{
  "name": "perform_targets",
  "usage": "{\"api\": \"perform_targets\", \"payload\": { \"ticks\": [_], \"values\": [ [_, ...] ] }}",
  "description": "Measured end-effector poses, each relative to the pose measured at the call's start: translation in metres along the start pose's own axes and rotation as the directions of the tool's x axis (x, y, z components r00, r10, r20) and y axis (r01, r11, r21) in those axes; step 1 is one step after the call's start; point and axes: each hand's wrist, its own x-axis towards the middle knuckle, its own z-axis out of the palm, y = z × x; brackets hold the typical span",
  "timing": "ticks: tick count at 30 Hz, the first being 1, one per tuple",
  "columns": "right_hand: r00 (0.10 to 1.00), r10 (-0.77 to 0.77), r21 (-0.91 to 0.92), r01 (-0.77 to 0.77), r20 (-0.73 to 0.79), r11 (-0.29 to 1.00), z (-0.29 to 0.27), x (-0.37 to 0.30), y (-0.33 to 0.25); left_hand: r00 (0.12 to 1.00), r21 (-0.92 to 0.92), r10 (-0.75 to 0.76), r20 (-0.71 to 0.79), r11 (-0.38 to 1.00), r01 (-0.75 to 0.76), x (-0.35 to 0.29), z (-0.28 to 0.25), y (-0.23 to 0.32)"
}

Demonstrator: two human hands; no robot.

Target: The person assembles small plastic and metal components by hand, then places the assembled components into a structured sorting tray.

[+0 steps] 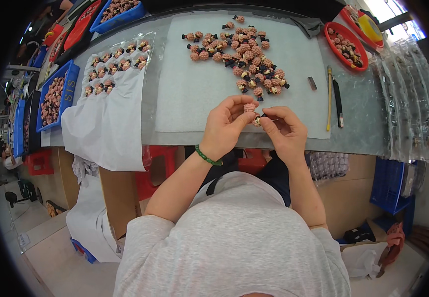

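Observation:
Over the near edge of the white work sheet (185, 111), both hands meet on a small doll head (249, 107) with knobbly pink hair, a pale face and dark parts. My left hand (226, 124), a green bead bracelet at its wrist, pinches the pink part between thumb and fingers. The thumb and fingertips of my right hand (287, 129) close on the dark part at its right side. Fingers cover much of the piece. Just beyond lies a loose pile of similar doll heads (249, 49), pink with black and cream parts.
Rows of doll heads (120, 64) lie on paper at left, beside a blue bin (71, 79) of pink pieces. At right are a red bowl (329, 29), a thin yellow-handled tool (329, 99), a black tool (338, 101), a small dark block (312, 83) and stacked clear plastic trays (405, 99).

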Motion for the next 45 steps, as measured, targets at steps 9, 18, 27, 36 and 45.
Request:
{"api": "perform_targets", "payload": {
  "ticks": [9, 18, 27, 36, 45],
  "values": [
    [0.994, 0.077, 0.106, -0.086, 0.080, 0.991, 0.008, 0.004, 0.003, 0.995, -0.022, -0.032, 0.093, 0.999, 0.034, -0.014, -0.008, 0.006],
    [0.995, 0.102, -0.050, -0.102, -0.017, 0.993, 0.005, 0.004, 0.015, 0.782, 0.884, 0.553, -0.288, 0.467, -0.005, -0.007, -0.137, 0.120],
    [0.990, 0.137, -0.066, -0.138, -0.019, 0.988, 0.003, 0.005, 0.014, 0.851, 0.889, 0.485, -0.203, -0.273, 0.368, 0.021, -0.213, 0.079],
    [0.978, -0.154, -0.313, 0.104, -0.139, 0.944, -0.003, 0.027, 0.008, 0.880, 0.876, 0.261, -0.398, -0.177, 0.449, 0.011, -0.209, 0.076],
    [0.865, -0.500, -0.831, 0.247, -0.042, 0.498, -0.018, 0.057, 0.003, 0.888, 0.887, 0.435, 0.149, 0.338, -0.314, -0.017, -0.056, 0.085]
  ]
}}
